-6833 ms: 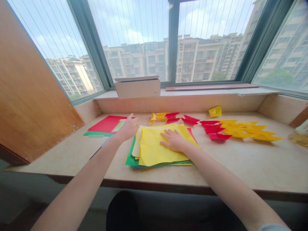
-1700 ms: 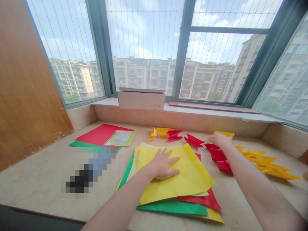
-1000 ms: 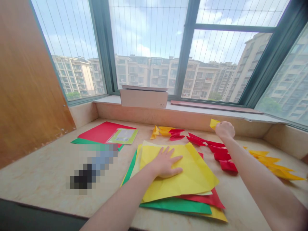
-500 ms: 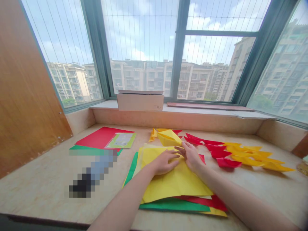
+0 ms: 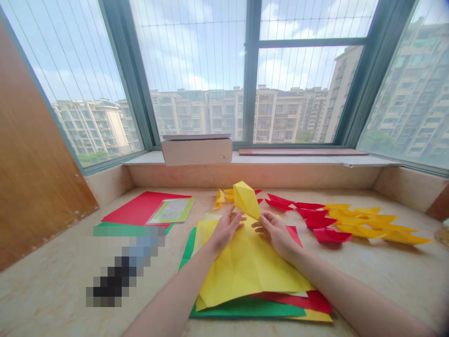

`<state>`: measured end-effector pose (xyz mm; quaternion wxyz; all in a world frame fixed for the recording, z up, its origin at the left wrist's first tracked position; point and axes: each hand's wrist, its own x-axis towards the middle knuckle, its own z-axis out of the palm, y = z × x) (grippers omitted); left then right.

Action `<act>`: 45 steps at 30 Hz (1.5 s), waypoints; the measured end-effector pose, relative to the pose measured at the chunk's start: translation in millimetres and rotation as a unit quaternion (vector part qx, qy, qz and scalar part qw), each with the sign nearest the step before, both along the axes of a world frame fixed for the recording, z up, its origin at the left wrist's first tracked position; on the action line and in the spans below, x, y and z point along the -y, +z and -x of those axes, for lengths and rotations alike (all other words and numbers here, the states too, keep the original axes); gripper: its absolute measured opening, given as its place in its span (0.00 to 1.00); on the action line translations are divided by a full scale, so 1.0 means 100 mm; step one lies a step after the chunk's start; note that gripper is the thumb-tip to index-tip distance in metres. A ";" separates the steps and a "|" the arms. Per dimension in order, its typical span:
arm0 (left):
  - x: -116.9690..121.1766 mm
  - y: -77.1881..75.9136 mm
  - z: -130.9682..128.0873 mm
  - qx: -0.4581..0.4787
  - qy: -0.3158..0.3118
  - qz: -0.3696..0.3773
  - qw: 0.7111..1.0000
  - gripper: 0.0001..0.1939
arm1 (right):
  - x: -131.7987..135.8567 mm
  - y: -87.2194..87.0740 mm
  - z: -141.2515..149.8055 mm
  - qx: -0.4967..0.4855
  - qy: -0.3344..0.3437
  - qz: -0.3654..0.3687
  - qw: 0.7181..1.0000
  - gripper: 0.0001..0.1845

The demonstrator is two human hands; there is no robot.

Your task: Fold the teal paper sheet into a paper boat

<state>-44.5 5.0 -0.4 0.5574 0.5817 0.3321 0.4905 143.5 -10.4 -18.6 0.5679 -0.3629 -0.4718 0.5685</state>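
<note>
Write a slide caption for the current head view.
Two hands, left and right, hold a folded yellow paper piece above a stack of colored sheets by a window.

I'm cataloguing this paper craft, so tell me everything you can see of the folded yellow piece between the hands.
The folded yellow piece looks like thin, matte paper, with flat, angular facets meeting at creases and a point at its lower right. It is held up at a tilt around the far edge of the yellow sheets. The right hand pinches its lower right corner; the left hand is at its lower left, contact unclear.
</note>
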 end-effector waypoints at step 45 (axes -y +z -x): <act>0.00 0.00 -0.06 0.003 0.071 -0.058 0.996 0.15 | 0.26 0.18 -0.02 0.550 -0.205 -0.314 0.746 0.16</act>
